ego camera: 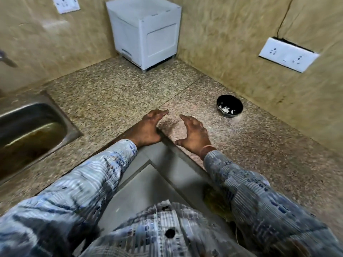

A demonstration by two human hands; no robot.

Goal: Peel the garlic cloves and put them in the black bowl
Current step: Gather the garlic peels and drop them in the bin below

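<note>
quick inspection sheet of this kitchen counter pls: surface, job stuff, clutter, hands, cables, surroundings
surface: speckled granite counter, L-shaped round a corner
job's things: black bowl on the counter right of the hands, whitish pieces inside; no loose garlic seen
clutter: nothing seen
hands: left hand and right hand open, fingers straight, holding nothing, at the counter's inner corner
cables: thin dark line, probably a cable, rising from the right socket plate
surroundings: white box in the far corner; steel sink at left

Soft, even light falls on everything. The sink (27, 115) shines a little. The sleeves (74, 191) look smeared, and the edges bend.
</note>
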